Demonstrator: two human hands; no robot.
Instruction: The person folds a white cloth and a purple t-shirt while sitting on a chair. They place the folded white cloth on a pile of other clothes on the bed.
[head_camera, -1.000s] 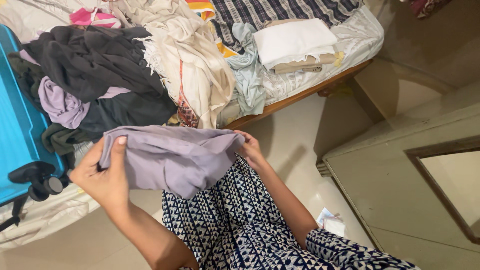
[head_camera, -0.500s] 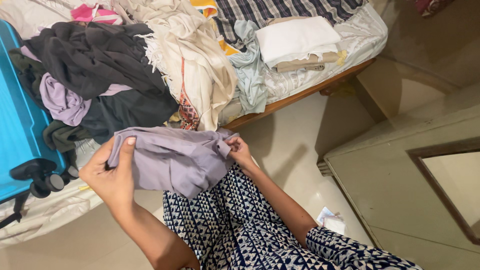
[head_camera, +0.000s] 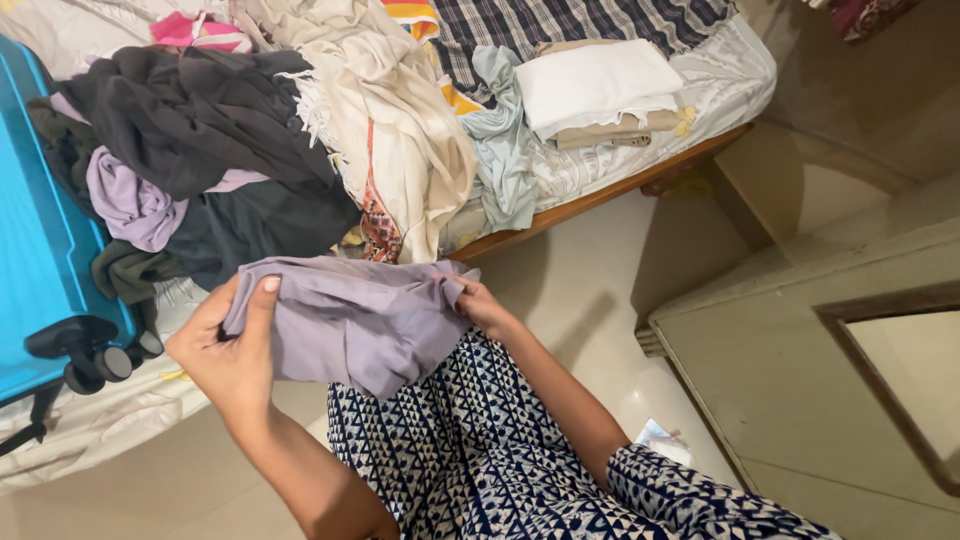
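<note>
**Both hands grip a lilac garment beside the bed**

Head view: the left hand (head_camera: 228, 350) is closed on one end of a lilac garment (head_camera: 355, 320), thumb pressed flat on the cloth and fingers curled behind it. The right hand (head_camera: 480, 305) pinches the other end between its fingertips. The garment hangs stretched between them, above a navy patterned dress (head_camera: 480, 440) and just in front of the bed (head_camera: 620, 170). On the bed lie a dark heap of clothes (head_camera: 200, 120), a cream shawl (head_camera: 400, 130) and folded white cloth (head_camera: 595, 85). A blue suitcase (head_camera: 40, 240) stands at the left.
</note>
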